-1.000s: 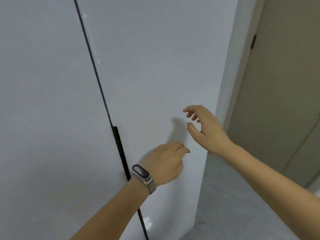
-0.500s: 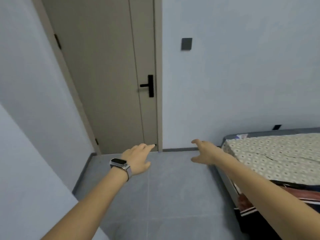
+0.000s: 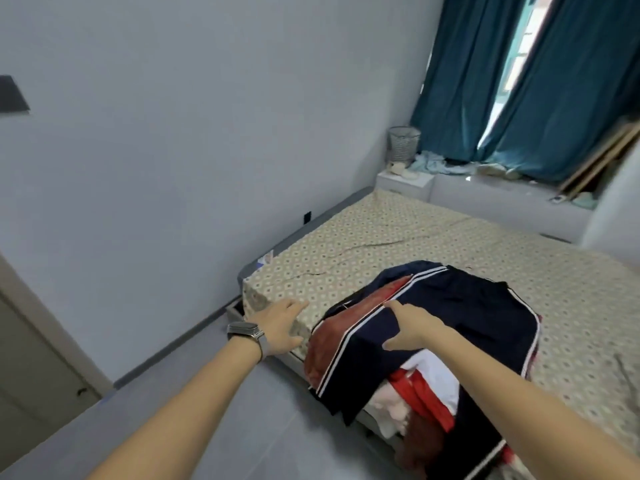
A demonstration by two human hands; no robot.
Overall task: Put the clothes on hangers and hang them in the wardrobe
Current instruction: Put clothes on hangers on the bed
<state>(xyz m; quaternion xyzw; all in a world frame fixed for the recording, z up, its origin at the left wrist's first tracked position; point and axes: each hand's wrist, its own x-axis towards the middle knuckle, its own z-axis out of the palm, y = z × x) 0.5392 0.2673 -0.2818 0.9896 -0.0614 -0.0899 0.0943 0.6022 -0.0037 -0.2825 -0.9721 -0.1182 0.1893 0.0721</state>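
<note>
Step in hand, by my reading: fetching a garment from the bed, before any hanger work. The pile of clothes [image 3: 415,344] sits at the near corner of the bed [image 3: 450,237], spilling partly over the edge toward the floor; the top layer is a navy garment [image 3: 467,317] with white stripes, over dark red, bright red and white pieces. The right hand [image 3: 410,329] is out over the navy garment, fingers spread and relaxed, holding nothing; whether it touches the fabric I cannot tell. The left hand [image 3: 280,327], with a watch [image 3: 247,332] on its wrist, is over the bed corner just beside the pile, fingers straight and apart, also holding nothing. No hanger and no wardrobe are in view. Next move, as a judgement: close 1 hand on the top garment alone and lift it free, since the layers overlap and the overhanging ones could drag off the edge.
</note>
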